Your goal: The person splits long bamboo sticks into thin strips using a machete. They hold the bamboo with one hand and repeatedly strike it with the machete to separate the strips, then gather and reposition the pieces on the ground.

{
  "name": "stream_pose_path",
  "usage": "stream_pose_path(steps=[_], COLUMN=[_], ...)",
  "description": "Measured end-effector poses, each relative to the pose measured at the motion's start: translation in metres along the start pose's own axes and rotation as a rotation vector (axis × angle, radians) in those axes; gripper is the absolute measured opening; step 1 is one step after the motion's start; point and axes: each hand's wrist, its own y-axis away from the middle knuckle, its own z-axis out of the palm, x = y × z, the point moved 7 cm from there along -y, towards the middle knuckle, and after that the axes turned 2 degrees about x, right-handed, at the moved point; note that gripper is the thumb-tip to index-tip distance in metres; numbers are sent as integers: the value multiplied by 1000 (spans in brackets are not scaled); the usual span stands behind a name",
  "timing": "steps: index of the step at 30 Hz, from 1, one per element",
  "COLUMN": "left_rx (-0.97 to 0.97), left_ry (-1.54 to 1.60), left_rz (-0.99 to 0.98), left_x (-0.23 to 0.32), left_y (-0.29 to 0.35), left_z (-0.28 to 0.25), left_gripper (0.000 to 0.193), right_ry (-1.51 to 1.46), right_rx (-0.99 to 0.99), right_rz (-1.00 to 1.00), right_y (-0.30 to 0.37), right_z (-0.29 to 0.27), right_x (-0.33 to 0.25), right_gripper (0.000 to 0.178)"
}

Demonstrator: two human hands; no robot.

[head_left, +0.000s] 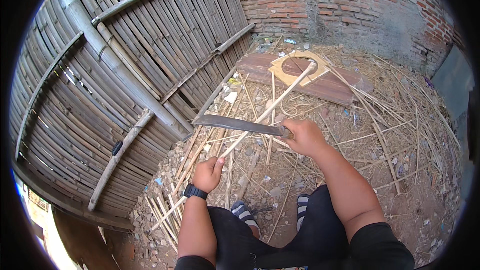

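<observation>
A machete (pixel 232 123) with a long dark blade is in my right hand (pixel 304 137), which is closed around its wooden handle. The blade points left and lies across a long, pale wooden stick (pixel 285 94); whether its edge has bitten in, I cannot tell. My left hand (pixel 206 174), with a black watch on the wrist, is wrapped round that stick below the blade. From there the stick slants up and away to the right, its thicker far end over a wooden piece with a round hole (pixel 280 69). Its near end runs down past my left forearm.
A reddish-brown board (pixel 255 70) lies at the back under the holed piece. Several cut sticks (pixel 167 215) lie at lower left. Straw, strips and stones litter the ground. A bamboo wall (pixel 165 35) stands left, a brick wall (pixel 345 10) behind. My sandalled feet (pixel 245 214) are below.
</observation>
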Motion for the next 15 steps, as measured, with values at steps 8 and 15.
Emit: stream_pose_path(steps=[8,15], left_rx=[72,-29], left_ry=[125,114], left_rz=[-21,-4], left_x=[-24,-22], left_y=[-1,1], left_z=[-10,1], left_gripper=[55,54], right_ry=[209,231], right_rx=[42,11], right_rz=[143,-68], right_y=[-3,-9], right_z=[-3,23], right_x=[48,4], right_gripper=[26,21])
